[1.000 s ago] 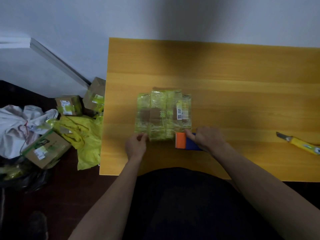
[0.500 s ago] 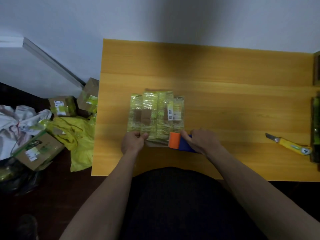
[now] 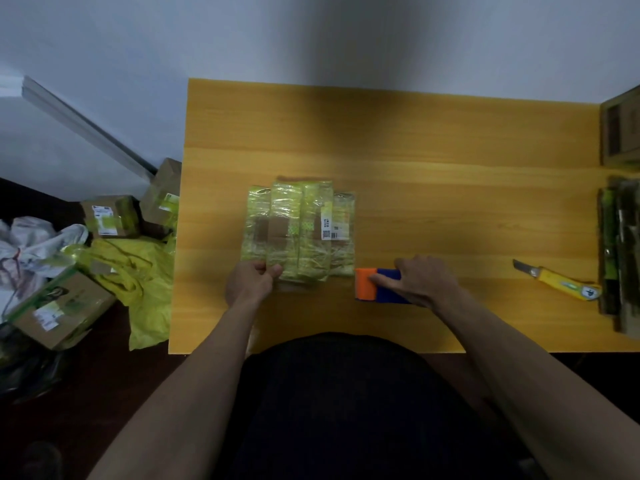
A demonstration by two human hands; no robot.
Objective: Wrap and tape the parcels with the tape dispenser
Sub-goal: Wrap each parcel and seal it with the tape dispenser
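- One parcel point(image 3: 300, 233) mid-surface, mostly wrapped in yellow-green tape.
- Your left hand point(image 3: 250, 282) pinches its near edge.
- Your right hand point(image 3: 420, 280) grips the tape dispenser point(image 3: 377, 285) just beside it.
- Final strips probably left.

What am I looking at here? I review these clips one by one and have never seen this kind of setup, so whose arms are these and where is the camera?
There is no machine: a person wears a wide-angle camera on the head, looking down at their own bare arms. They stand at an orange wooden table. On it lies a parcel wrapped in yellow-green tape. The left hand grips its near edge. The right hand rests on the tape dispenser, orange and blue, which sits on the table just right of the parcel. Further right lies a yellow utility knife. On the floor to the left are more cardboard boxes and a yellow bag.
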